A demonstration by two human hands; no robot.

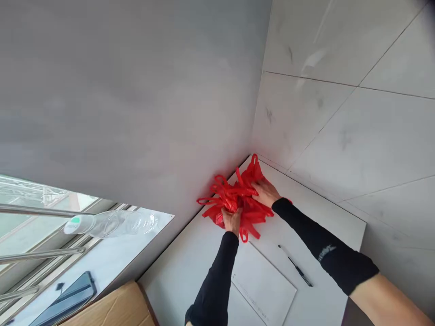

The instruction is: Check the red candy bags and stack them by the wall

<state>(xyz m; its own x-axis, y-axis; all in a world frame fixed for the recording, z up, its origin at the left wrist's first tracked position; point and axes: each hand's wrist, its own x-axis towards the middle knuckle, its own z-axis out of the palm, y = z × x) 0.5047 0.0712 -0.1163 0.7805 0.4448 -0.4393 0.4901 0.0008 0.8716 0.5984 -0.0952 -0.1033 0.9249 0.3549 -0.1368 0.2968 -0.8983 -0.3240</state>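
Two hands are engaged on a bundle of red plastic bags (238, 199) at the desk's (190, 267) far corner: left hand (232, 220) clenched on its near end, right hand (266, 192) spread flat on top. Gathering judged underway; a firmer two-handed grip is called for next.

The left hand (232, 220) sinks its fingers into the red plastic bags (238, 199), so the fingertips are hidden and the grip cannot be judged. The right hand (266, 192) lies over the bags and covers part of them. How many bags make up the heap cannot be told. The print on the paper sheet (263, 285) is too small to read. The phone (66, 301) and the cardboard box (115, 308) are cut off by the bottom edge.
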